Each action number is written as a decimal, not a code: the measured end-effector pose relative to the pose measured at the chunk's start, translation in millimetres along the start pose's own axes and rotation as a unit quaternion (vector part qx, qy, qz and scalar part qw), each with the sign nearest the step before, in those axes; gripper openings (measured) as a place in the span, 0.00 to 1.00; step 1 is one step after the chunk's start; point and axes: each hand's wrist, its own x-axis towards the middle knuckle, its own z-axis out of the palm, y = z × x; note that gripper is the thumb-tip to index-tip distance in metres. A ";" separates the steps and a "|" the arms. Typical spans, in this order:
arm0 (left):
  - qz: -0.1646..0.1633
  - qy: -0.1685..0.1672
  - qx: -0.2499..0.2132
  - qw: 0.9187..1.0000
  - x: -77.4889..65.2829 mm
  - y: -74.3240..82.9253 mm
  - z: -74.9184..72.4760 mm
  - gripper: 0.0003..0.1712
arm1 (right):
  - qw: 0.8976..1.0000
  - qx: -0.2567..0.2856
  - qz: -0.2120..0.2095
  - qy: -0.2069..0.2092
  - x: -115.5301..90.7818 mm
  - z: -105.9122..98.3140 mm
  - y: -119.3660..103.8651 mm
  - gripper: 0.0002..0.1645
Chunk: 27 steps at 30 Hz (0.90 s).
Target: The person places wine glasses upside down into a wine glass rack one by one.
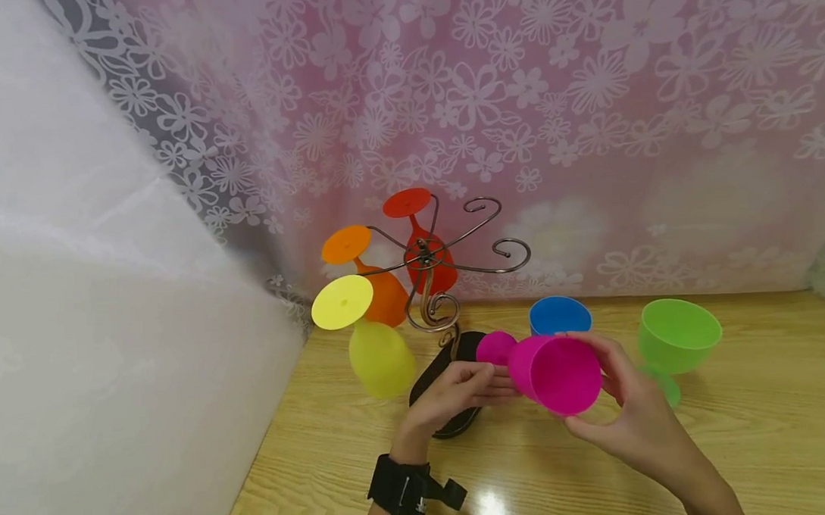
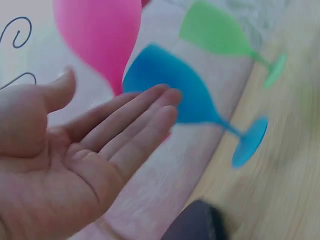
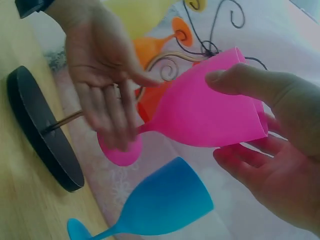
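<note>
A pink wine glass (image 1: 565, 377) is tilted above the table, its mouth towards the head camera. My right hand (image 1: 629, 409) holds its bowl near the rim, thumb on one side and fingers on the other. Alongside the stem and foot lies my left hand (image 1: 454, 392), palm up with straight fingers; whether they touch the glass I cannot tell. In the right wrist view they overlap the pink foot (image 3: 121, 154). Behind the pink bowl stands a blue wine glass (image 1: 560, 315), partly hidden. A green wine glass (image 1: 681, 335) stands upright right of my right hand.
A metal glass rack (image 1: 423, 255) with curled arms and a black base (image 1: 472, 346) stands left of centre. Yellow (image 1: 382, 359), orange (image 1: 384, 295) and red (image 1: 432, 268) glasses hang upside down from it. A floral curtain (image 1: 490, 133) is behind, a white wall (image 1: 115, 336) left.
</note>
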 end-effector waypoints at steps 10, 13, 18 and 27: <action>-0.020 0.078 -0.193 0.978 8.2 -3.5 18.5 0.21 | 0.997 -0.056 -0.044 -0.026 2.3 11.5 4.8 0.67; -0.021 0.085 -0.258 0.962 9.7 -5.1 22.0 0.15 | 0.995 -0.083 -0.054 -0.026 2.8 14.4 6.2 0.68; -0.017 0.101 -0.344 0.933 11.6 -6.4 24.1 0.16 | 0.989 -0.119 -0.081 -0.018 3.7 18.2 9.5 0.68; -0.001 0.145 -0.357 0.923 16.1 -11.5 20.5 0.22 | 0.993 -0.103 0.029 -0.055 -0.8 16.2 -0.7 0.52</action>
